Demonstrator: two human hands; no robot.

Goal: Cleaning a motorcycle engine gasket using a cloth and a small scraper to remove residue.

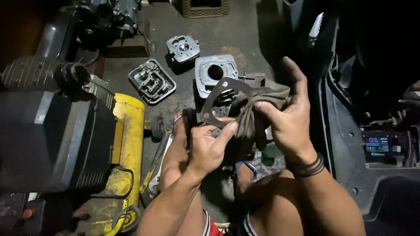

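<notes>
My left hand (211,144) pinches the lower edge of a thin dark gasket (217,98) with a large round hole. A crumpled grey-brown rag (258,102) is pressed over the gasket's right side by my right hand (286,116), thumb pointing up. Both hands hover above my knees and feet on a concrete floor.
On the floor beyond the hands lie a metal engine cylinder block (215,71), a cylinder head (183,48) and a valve cover (152,81). A yellow air compressor tank (127,144) with a black motor sits left. A dark motorcycle body (363,109) stands right.
</notes>
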